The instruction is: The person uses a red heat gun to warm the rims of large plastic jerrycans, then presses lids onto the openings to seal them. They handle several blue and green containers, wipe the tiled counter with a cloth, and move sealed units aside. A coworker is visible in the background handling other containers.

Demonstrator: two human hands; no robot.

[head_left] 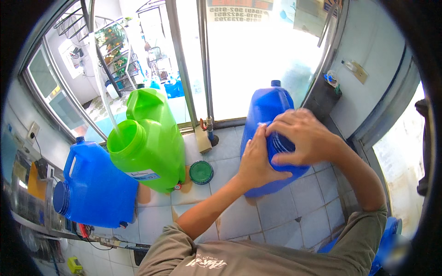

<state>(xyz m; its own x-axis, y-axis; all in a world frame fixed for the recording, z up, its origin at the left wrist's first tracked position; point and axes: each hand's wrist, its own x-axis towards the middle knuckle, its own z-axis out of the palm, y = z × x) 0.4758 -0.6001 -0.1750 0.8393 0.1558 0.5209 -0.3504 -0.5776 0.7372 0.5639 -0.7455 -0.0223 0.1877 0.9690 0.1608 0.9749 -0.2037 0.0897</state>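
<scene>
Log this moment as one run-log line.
left hand: steadies blue plastic jug | right hand: grips its cap | green plastic jug: open, water stream entering | green lid: on tiles

Glossy blue plastic jug (267, 110) at three o'clock; smooth, shiny green plastic jug (154, 138) at nine; glazed, stained white tile floor (285, 216) beneath

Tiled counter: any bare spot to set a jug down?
Bare tiles lie in front of the blue jug under both hands, toward the near edge. Left side is crowded: green jug, green lid, second blue jug.
</scene>
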